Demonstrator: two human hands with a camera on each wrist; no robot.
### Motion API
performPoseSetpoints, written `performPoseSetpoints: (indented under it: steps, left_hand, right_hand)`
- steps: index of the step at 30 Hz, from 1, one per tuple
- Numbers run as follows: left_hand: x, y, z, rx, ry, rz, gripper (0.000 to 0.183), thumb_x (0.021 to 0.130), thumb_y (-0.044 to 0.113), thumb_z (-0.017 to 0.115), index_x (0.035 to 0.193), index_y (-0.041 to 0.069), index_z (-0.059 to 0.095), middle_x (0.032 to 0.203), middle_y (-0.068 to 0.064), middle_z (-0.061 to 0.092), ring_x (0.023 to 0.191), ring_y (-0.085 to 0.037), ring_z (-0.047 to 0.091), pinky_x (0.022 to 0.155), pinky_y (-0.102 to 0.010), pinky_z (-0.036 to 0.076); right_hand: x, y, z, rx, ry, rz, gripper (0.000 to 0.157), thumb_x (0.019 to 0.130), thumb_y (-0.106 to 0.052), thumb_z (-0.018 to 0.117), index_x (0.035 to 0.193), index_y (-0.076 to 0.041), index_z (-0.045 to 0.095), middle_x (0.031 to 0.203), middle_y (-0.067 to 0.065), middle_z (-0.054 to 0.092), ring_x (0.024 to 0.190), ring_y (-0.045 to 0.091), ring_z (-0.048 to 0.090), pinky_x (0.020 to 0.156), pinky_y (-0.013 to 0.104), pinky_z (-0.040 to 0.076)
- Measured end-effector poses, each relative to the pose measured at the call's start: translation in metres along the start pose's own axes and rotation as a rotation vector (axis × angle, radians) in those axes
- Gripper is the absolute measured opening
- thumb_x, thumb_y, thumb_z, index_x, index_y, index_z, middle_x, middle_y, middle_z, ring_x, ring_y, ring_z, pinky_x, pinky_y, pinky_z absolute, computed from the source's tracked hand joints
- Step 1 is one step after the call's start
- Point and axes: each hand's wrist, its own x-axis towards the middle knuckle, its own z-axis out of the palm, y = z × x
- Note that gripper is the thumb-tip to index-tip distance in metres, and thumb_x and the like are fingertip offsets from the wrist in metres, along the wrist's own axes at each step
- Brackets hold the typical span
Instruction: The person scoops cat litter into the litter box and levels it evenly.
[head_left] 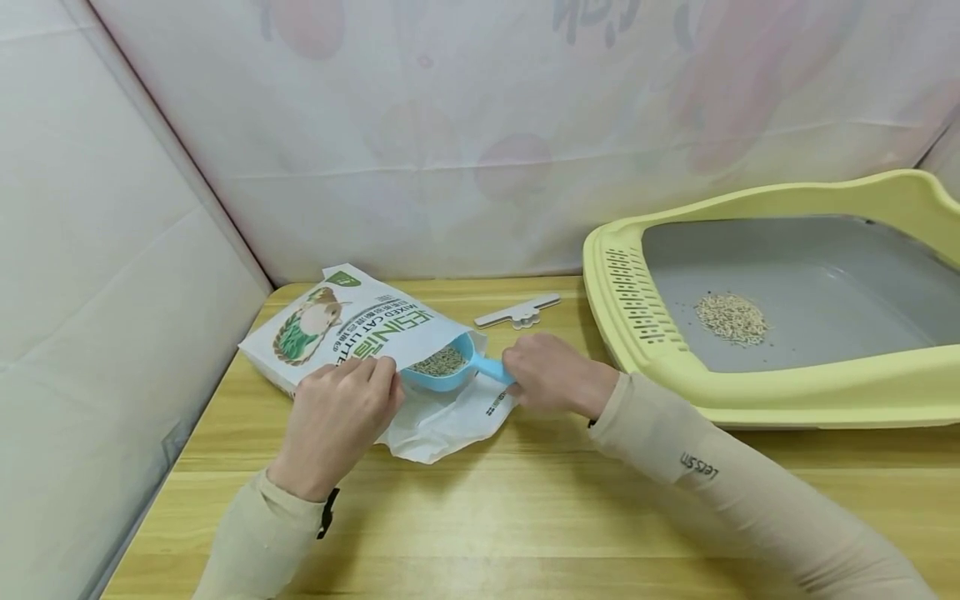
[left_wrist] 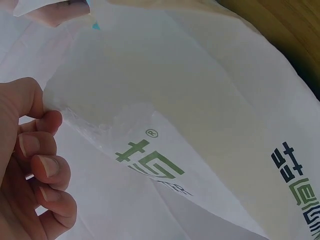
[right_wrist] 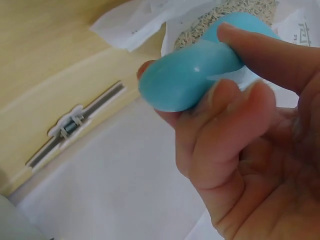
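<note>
Two hands (head_left: pixel 341 421) (head_left: pixel 555 375), one scoop (head_left: pixel 480 363), one bag (head_left: pixel 356 321)

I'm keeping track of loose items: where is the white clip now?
In the head view, the white clip lies on the table just right of centre, between the cat litter bag and the yellow litter box, beyond the blue scoop.

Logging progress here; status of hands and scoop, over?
Left hand pinching litter bag edge. Right hand gripping blue scoop, litter inside, at bag's mouth. White clip nearby, not blocking.
</note>
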Motion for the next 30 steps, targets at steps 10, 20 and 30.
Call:
performPoseSetpoints:
  steps: [10, 20, 30]
  left_hand:
    - [0.0, 0.0, -0.001, 0.005, -0.003, -0.005, 0.02, 0.087, 0.004, 0.057, 0.07, 0.003, 0.049, 0.055, -0.005, 0.052, 0.043, -0.023, 0.054, 0.038, -0.029, 0.037]
    - [-0.001, 0.001, 0.0, 0.003, 0.003, -0.004, 0.02, 0.088, 0.004, 0.055, 0.069, 0.003, 0.048, 0.055, -0.004, 0.051, 0.043, -0.022, 0.052, 0.038, -0.028, 0.035]
    - [-0.002, 0.002, 0.002, 0.0, 0.021, -0.003, 0.022, 0.09, 0.005, 0.048, 0.069, 0.003, 0.047, 0.054, -0.004, 0.047, 0.041, -0.021, 0.05, 0.037, -0.029, 0.034]
  right_hand:
    - [-0.004, 0.001, -0.015, -0.006, -0.073, 0.013, 0.021, 0.084, -0.005, 0.076, 0.076, -0.003, 0.058, 0.063, 0.0, 0.045, 0.057, 0.013, 0.039, 0.053, 0.022, 0.036]
    - [-0.011, 0.008, -0.026, -0.038, -0.068, -0.011, 0.021, 0.083, -0.003, 0.073, 0.074, -0.006, 0.054, 0.064, -0.001, 0.042, 0.059, 0.013, 0.037, 0.054, 0.023, 0.034]
    - [-0.014, 0.014, -0.033, -0.064, -0.085, -0.012, 0.022, 0.083, -0.005, 0.076, 0.074, -0.007, 0.056, 0.065, -0.001, 0.046, 0.059, 0.014, 0.041, 0.056, 0.026, 0.04]
